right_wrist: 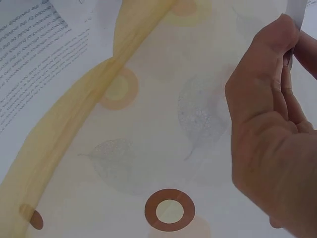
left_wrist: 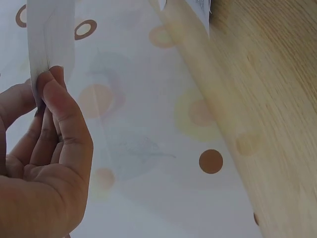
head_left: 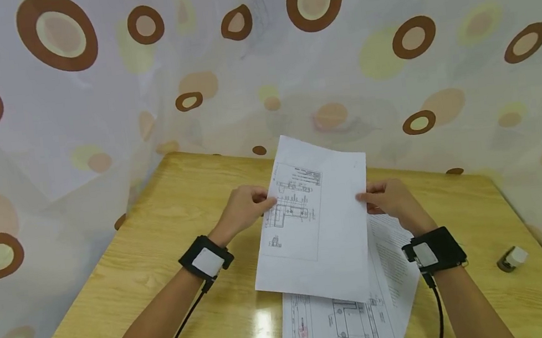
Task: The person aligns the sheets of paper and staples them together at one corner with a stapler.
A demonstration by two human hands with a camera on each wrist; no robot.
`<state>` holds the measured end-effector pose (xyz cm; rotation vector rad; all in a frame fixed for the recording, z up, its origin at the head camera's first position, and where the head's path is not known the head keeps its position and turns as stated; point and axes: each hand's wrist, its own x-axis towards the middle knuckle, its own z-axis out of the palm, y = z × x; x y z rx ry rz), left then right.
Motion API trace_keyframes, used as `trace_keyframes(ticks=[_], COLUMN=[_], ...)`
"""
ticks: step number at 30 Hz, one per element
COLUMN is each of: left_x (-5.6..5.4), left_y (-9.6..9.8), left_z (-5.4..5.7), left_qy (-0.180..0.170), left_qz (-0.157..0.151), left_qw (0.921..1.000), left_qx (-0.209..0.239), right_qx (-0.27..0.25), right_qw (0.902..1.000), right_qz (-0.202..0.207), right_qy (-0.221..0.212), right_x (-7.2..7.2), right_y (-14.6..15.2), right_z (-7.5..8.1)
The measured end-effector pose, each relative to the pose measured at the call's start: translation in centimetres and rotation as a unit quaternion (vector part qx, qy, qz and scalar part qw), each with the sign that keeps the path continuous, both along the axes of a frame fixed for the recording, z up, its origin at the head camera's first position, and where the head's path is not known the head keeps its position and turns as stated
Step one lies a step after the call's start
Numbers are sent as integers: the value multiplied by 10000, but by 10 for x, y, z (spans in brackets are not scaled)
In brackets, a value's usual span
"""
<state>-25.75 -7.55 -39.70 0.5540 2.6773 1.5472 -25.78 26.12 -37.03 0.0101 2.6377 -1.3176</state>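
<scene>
Both hands hold up a sheet of paper (head_left: 339,222) printed with a technical drawing, its print turned sideways. The left hand (head_left: 245,208) pinches the sheet's left edge between thumb and fingers; the left wrist view shows this hand (left_wrist: 54,134) with the paper (left_wrist: 52,39) seen nearly edge-on. At the opposite edge the right hand (head_left: 389,200) pinches the sheet, and the right wrist view has this hand (right_wrist: 277,99) at its right side. Below the raised sheet lies another drawing sheet (head_left: 318,320), partly covered, with a text page (head_left: 397,266) sticking out to its right.
The papers lie on a wooden table (head_left: 161,259). A small dark bottle with a white cap (head_left: 512,258) stands near the table's right side. A pale sheet with brown rings (head_left: 226,124) hangs behind and to the left. Each wrist wears a black strap with a cable.
</scene>
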Motion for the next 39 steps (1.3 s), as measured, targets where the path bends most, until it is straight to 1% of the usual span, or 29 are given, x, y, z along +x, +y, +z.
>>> trace_keyframes(ticks=[4, 7, 13, 18, 20, 28, 34, 39], left_x=[1, 3, 6, 7, 8, 11, 13, 14], left_y=[1, 2, 1, 4, 5, 10, 12, 15], left_z=[-2, -4, -7, -11, -12, -17, -20, -21], left_qy=[-103, -189, -566, -930, -1024, -1160, -1252, -1317], left_qz=[-143, -227, -431, -656, -726, -902, -963, -1164], left_qw=[9997, 9993, 9973, 9932, 9917, 9865, 9842, 9809], left_qx=[-169, -217, -207, -236, -291, -720, -796, -830], right_qx=[138, 235, 343, 323, 289, 253, 246, 248], right_qw=[9997, 9992, 9981, 9975, 9971, 9949, 9942, 9925], right_qz=[167, 227, 330, 433, 480, 578, 565, 512], right_qy=[-146, -248, -389, -450, -512, -790, -887, -1082], right_x=[1, 2, 6, 8, 8, 7, 6, 9], right_y=[2, 3, 6, 9, 10, 14, 14, 15], right_z=[-4, -7, -11, -17, -21, -32, -36, -41])
